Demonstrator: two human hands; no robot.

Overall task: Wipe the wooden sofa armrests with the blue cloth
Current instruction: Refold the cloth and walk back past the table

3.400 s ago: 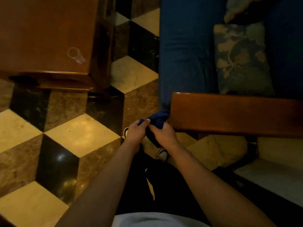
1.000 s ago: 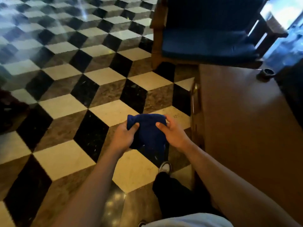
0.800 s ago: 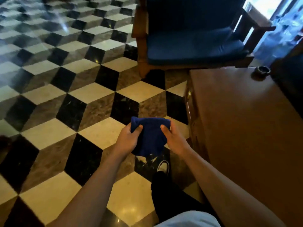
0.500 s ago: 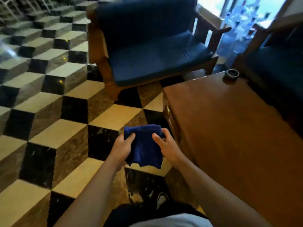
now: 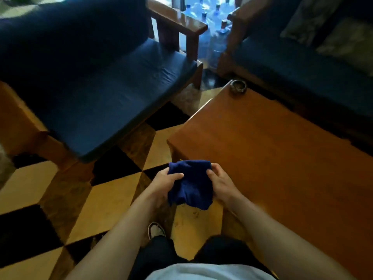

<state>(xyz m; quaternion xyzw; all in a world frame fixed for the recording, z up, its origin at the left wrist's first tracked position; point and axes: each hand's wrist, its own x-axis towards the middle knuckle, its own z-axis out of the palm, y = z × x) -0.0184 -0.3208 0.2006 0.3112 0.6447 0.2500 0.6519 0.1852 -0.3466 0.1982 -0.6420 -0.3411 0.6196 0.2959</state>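
I hold the blue cloth [image 5: 190,183] in front of me with both hands, above the checkered floor. My left hand [image 5: 164,181] grips its left side and my right hand [image 5: 221,183] grips its right side, thumbs on top. Ahead on the left stands a wooden armchair with a blue seat cushion [image 5: 113,93]. Its far wooden armrest [image 5: 179,19] shows at the top, and its near wooden side [image 5: 18,120] is at the left edge. A second blue sofa [image 5: 302,63] with a wooden armrest [image 5: 236,19] stands at the upper right.
A wooden coffee table [image 5: 272,158] fills the right side, close to my right hand, with an ashtray [image 5: 238,85] at its far corner. Several water bottles [image 5: 214,33] stand between the two seats. My shoe [image 5: 155,230] is on the checkered floor [image 5: 40,188].
The view has swung right and closer to the blue armchair and the coffee table. Both hands keep the cloth, now more bunched between them.
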